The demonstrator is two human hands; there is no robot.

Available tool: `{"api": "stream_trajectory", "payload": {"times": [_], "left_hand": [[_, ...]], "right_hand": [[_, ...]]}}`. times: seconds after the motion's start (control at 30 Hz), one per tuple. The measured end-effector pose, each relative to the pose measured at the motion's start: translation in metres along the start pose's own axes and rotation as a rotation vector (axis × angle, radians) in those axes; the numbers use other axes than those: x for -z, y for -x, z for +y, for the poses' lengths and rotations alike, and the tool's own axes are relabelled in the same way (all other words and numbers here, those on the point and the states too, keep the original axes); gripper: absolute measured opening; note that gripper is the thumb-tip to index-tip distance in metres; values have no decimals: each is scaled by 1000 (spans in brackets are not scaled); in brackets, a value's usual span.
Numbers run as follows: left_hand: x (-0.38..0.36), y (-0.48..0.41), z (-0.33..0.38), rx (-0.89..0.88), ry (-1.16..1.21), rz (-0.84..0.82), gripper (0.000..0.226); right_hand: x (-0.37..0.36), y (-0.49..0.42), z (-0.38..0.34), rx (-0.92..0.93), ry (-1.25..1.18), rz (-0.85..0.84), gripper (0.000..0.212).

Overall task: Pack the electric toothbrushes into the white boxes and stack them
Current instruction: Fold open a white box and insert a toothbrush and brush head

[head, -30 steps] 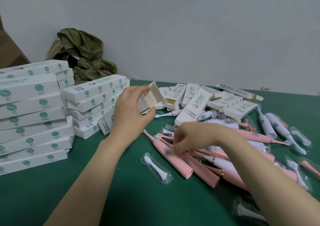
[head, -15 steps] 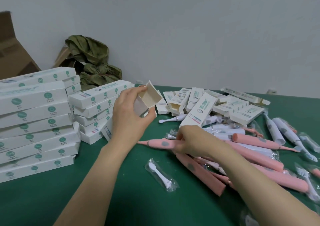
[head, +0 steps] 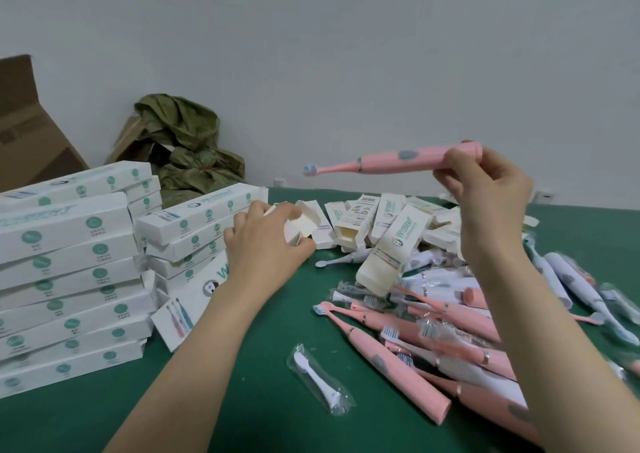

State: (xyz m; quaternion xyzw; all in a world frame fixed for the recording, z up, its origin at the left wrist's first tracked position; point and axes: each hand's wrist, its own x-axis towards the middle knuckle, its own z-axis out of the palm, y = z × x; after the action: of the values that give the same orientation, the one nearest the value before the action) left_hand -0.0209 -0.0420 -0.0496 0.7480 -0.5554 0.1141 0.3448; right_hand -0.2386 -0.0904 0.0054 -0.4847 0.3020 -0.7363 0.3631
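Note:
My right hand [head: 485, 192] holds a pink electric toothbrush [head: 398, 162] by its base, lifted high above the table with the brush head pointing left. My left hand [head: 263, 244] grips an open white box [head: 301, 224] near the table, its open flaps facing right. A pile of pink and white toothbrushes [head: 450, 331] lies at the right. Several empty white boxes [head: 388, 241] are heaped behind it. Packed white boxes stand in stacks [head: 69, 279] at the left, with a second stack [head: 194, 230] beside my left hand.
A bagged spare brush head [head: 317, 381] lies on the green table [head: 242, 400] in front. A brown cardboard box [head: 27, 140] and a crumpled green bag [head: 187, 147] sit at the back left by the wall.
My right hand has picked a pink toothbrush out of the pile and raised it up to the right. My left hand has lowered the open box slightly.

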Motion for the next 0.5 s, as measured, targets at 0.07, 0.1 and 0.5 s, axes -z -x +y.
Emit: {"api": "stream_trajectory", "payload": {"times": [0.07,0.1,0.5], "left_hand": [[-4,2,5,-12,45,8,40],[-5,2,7,-11,71,23,41],[-9,18,27,-169,317,81,56]], "right_hand": [[-1,3,2,11,79,-36,5],[-2,5,4,18,121,-48,5],[-2,7,1,32,232,-157,27]]}}
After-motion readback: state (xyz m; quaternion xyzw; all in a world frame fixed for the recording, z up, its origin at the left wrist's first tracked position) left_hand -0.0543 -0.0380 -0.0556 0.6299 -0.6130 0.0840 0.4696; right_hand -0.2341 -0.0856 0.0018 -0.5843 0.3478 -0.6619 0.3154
